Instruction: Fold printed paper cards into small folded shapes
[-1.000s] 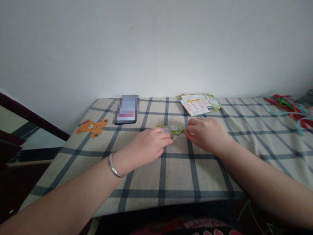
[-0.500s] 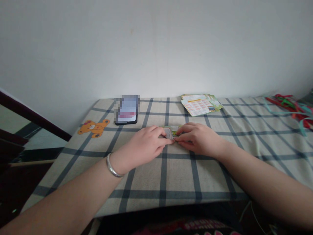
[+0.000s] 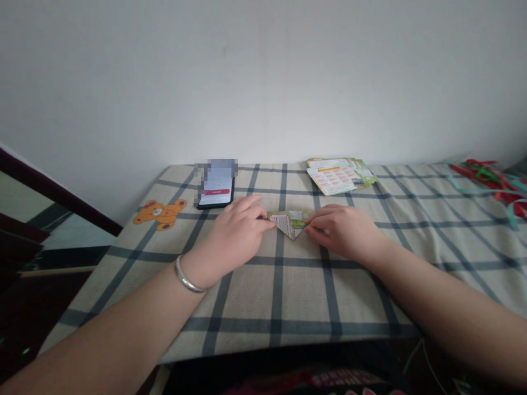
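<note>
A small folded paper (image 3: 293,226), printed in green and white with text, lies on the checked cloth, its lower edge coming to a point toward me. At its left end is my left hand (image 3: 241,233), thumb and index finger closed about the corner, the other fingers lifted and spread. My right hand (image 3: 346,230) pinches the right end between thumb and fingers. Both outer corners of the paper are hidden by the fingertips. A silver bracelet (image 3: 185,277) circles my left wrist.
A smartphone (image 3: 217,189) with a lit screen lies behind my left hand, near a bear cutout (image 3: 160,214). Several printed sheets (image 3: 335,178) are stacked by the wall (image 3: 272,82). Colourful ribbons (image 3: 489,175) lie far right on the checked tablecloth (image 3: 247,307).
My left hand has moved left from the middle of the paper to its left end. My right hand has shifted slightly right, so the paper's pointed lower edge now shows between them.
</note>
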{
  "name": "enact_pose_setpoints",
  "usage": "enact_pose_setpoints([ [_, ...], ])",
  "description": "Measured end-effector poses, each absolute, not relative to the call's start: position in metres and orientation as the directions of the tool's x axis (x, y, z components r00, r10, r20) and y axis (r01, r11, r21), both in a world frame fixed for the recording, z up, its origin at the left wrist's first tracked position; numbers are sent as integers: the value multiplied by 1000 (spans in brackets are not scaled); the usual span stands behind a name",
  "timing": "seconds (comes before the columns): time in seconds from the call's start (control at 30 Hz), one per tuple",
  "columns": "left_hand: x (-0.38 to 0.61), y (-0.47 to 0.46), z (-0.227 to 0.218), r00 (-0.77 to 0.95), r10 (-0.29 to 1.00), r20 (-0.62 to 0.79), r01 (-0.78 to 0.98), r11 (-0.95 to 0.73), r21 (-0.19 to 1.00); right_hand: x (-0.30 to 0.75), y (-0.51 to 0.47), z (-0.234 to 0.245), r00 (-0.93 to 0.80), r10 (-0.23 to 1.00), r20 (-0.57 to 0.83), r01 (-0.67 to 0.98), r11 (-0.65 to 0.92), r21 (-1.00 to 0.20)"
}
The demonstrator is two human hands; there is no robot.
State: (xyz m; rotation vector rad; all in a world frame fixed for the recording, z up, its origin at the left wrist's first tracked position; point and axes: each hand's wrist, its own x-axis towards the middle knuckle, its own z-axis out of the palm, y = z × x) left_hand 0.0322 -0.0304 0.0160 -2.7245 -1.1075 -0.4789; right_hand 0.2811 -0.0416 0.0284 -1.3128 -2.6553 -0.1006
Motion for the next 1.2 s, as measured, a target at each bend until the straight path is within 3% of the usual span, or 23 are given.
enact_pose_setpoints([
  [0.23,32,-29,16,633,684,362,738,-675,-16,279,-43,30,-510,843,172,859,508,56],
  [0.53,33,-28,14,638,682,358,740,-671,-41,284,-37,25,-479,854,205,877,477,64],
  [0.97,40,-31,12,624,697,352,745,-667,1,284,-32,19,-625,730,277,769,636,62],
  [1.1,42,-35,10,704,620,345,656,-754,16,282,-31,15,-622,712,325,774,621,120],
  [1.2,42,-36,8,787,531,315,560,-828,-1,281,-29,14,-621,719,312,772,629,85],
])
